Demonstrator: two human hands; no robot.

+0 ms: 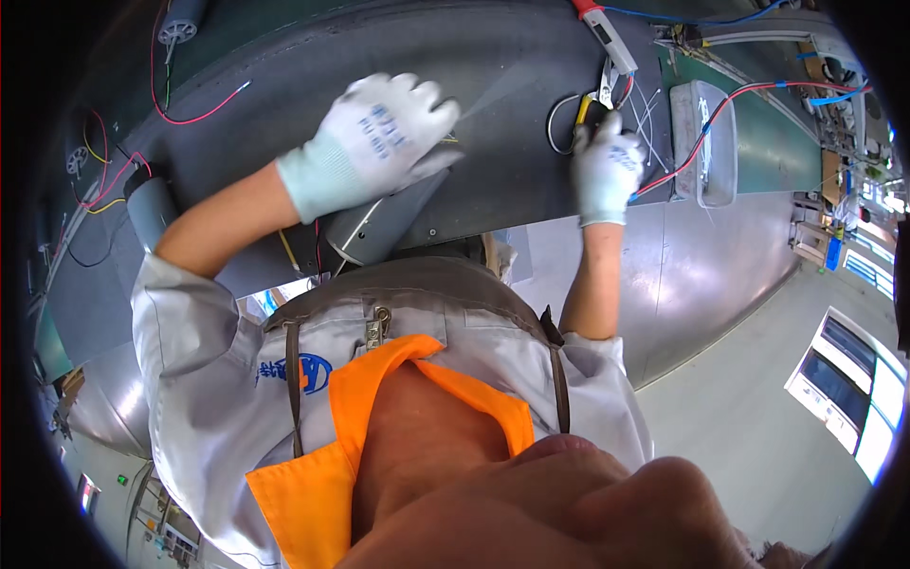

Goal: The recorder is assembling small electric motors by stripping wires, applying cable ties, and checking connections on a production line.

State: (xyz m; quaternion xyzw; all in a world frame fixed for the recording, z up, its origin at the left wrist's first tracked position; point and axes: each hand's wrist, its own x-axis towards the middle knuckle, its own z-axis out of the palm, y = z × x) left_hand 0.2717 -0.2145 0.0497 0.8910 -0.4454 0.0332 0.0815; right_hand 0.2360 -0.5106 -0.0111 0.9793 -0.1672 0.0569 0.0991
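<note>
A white work glove covers my left hand (393,133), its fingers curled over the far end of a smooth grey cylinder (374,228), with the thumb along the side. The cylinder lies tilted at the table's near edge, and its far end is partly hidden by the hand. A bit of yellow shows beside the thumb, too small to name. My right hand (609,173), also gloved and slightly blurred, is closed at the handles of pliers (584,109) with yellow and black grips. Their metal jaws point away from me, close to a red and white pen-like tool (609,36).
Right of my right hand stands a clear plastic tray (706,142) with thin white strips, crossed by a red cable (697,152). More grey cylinders (152,209) with red, yellow and black wires lie at the left. A red lead (204,119) curves across the dark tabletop (275,85).
</note>
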